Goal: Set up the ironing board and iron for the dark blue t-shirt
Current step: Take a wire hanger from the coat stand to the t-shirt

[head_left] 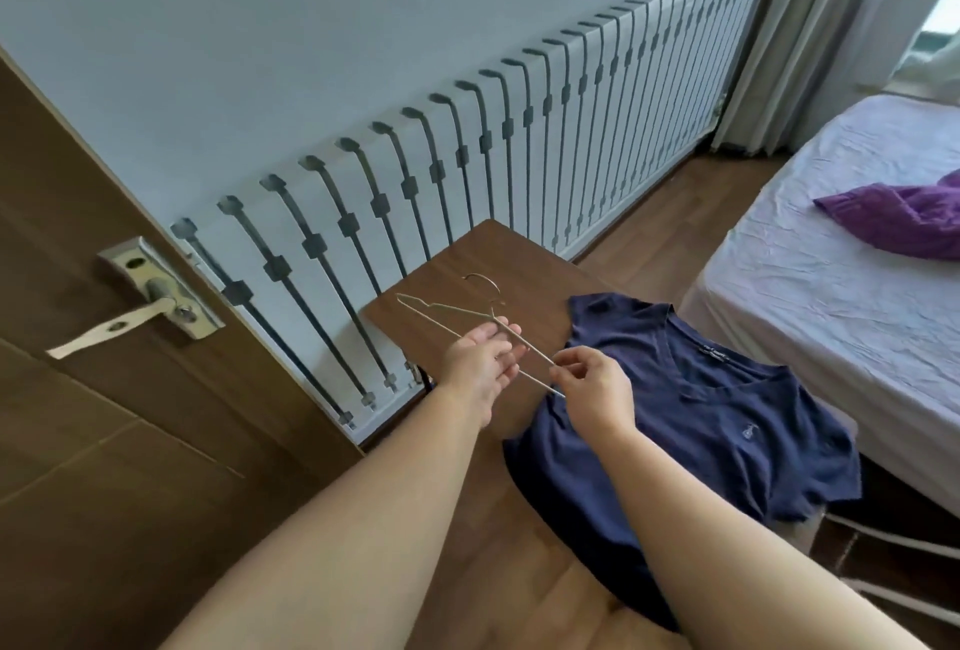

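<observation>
Head view. The dark blue t-shirt [701, 421] lies face up on a small wooden table [467, 260], collar toward the table's far right corner, its body draped over the near and right edges so the hem hangs off. The shirt is off its hanger, which fits with preparing it for ironing.

A thin metal wire hanger [467, 319] is held above the table's left half, just left of the shirt's shoulder and apart from the cloth. The left hand [480, 363] supports it from below: palm up, fingers curled round the wire near the hook. The right hand [592, 389] pinches the hanger's near tip between thumb and forefinger; the other fingers are folded in. Judgement: the two-point hold keeps the light, springy wire level and away from the fabric while it is carried off.

Neither an ironing board nor an iron is visible. Judgement: the task is at an early stage; the hanger needs putting aside first.

A radiator [519, 130] runs along the wall past the table's far edge; a bed [831, 260] stands to the right.
</observation>
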